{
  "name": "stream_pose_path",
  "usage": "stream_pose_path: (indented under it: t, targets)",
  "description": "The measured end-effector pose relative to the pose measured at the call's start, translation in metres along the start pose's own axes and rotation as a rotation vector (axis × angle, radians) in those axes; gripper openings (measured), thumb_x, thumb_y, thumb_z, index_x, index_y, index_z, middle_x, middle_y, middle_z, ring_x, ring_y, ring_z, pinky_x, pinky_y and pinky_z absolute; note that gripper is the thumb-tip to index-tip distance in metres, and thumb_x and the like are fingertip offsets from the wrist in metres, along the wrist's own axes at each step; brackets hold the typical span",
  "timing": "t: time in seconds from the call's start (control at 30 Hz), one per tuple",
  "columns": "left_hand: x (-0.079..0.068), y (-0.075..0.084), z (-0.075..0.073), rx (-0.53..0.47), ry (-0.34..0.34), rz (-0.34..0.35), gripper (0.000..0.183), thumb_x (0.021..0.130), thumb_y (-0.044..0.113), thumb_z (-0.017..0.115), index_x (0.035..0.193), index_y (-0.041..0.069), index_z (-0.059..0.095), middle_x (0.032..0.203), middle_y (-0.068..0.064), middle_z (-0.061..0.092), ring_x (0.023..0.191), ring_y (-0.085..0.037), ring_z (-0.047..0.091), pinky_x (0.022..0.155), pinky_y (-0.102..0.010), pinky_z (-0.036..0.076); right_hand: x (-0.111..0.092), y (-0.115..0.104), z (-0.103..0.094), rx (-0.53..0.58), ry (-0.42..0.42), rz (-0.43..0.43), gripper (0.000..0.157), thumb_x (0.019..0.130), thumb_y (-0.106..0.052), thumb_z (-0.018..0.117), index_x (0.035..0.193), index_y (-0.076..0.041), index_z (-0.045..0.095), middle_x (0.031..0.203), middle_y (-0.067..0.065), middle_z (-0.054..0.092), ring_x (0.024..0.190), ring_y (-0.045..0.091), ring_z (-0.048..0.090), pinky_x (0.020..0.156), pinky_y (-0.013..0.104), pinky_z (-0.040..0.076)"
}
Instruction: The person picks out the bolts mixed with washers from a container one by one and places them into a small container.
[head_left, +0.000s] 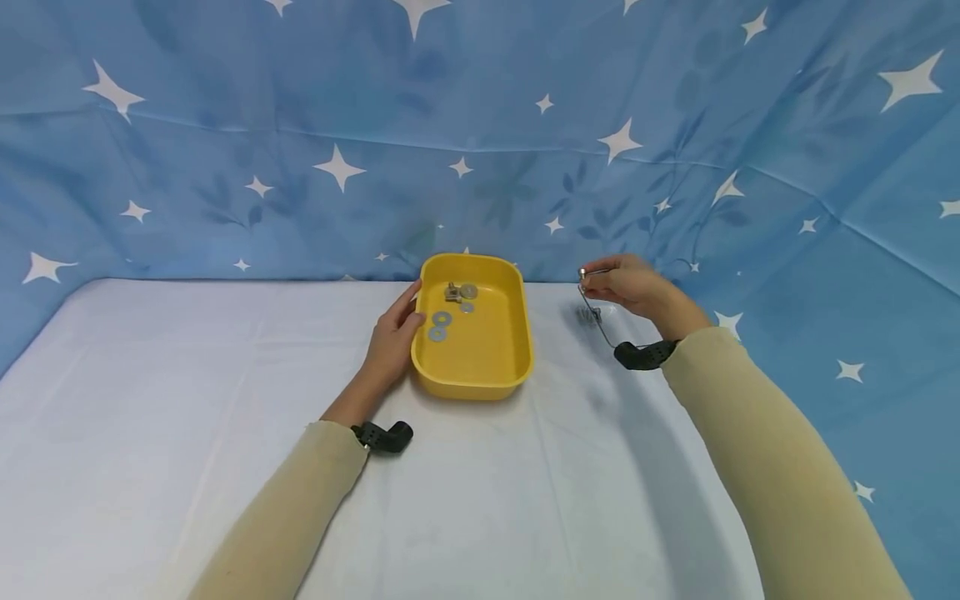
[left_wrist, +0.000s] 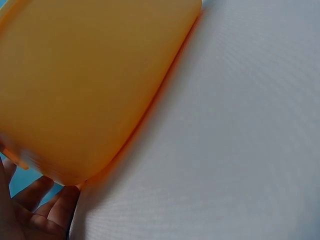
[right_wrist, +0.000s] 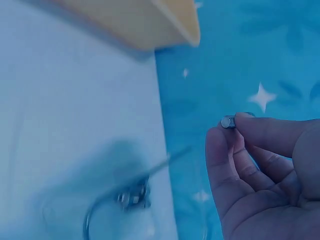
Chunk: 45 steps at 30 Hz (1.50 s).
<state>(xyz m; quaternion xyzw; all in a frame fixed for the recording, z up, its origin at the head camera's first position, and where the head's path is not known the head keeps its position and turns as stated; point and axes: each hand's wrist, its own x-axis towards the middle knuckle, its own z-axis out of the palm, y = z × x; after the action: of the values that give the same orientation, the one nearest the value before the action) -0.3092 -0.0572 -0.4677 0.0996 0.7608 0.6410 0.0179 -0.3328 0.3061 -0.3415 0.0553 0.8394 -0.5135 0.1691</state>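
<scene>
A yellow plastic tray [head_left: 472,390] stands on the white tabletop, several flat grey washers [head_left: 442,318] and a small metal fitting [head_left: 453,292] lying in its left half. My left hand [head_left: 392,335] holds the tray by its left side, thumb near the rim and fingers along the outer wall. To the right of the tray my right hand [head_left: 626,285] is raised, pinching a small shiny metal cylinder [right_wrist: 228,122] between thumb and forefinger. Below that hand lies a little heap of metal parts [right_wrist: 134,195], blurred in the right wrist view, with a thin curved wire [head_left: 600,323] passing over it.
White cloth [head_left: 187,433] covers the table. A blue curtain with white stars [head_left: 480,100] hangs along the back edge and round the right side. Dark wrist cameras [head_left: 384,437] sit on both wrists.
</scene>
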Motion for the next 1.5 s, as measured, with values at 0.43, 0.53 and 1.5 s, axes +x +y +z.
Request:
stream_pose_path:
  t: [0.43,0.53,1.5]
  targets:
    - [-0.001,-0.001,-0.002,0.003,0.005,-0.021,0.056,0.103,0.029,0.043,0.156,0.043,0.033,0.163,-0.002,0.040,0.149,-0.021,0.041,0.121,-0.044,0.037,0.002,0.040,-0.022,-0.127,0.075,0.049,0.047,0.103,-0.010,0.053,0.144,0.011,0.043,0.115,0.007,0.060,0.086,0.001,0.064,0.099,0.028,0.056]
    - [0.000,-0.001,-0.002,-0.005,-0.001,-0.018,0.056,0.103,0.029,0.044,0.156,0.044,0.033,0.163,-0.002,0.040,0.148,-0.022,0.041,0.121,-0.045,0.037,0.003,0.045,-0.020,-0.159,0.107,0.076,0.044,0.103,-0.009,0.053,0.141,0.012,0.045,0.121,0.014,0.061,0.091,0.007,0.066,0.098,0.031,0.057]
    - [0.000,0.002,0.001,0.005,0.007,-0.029,0.058,0.102,0.028,0.044,0.158,0.040,0.033,0.161,-0.004,0.042,0.146,-0.023,0.044,0.120,-0.044,0.039,0.025,0.061,-0.004,-0.459,0.286,0.212,0.030,0.091,-0.006,0.060,0.118,0.006,0.067,0.088,0.007,0.066,0.076,0.013,0.060,0.077,0.030,0.054]
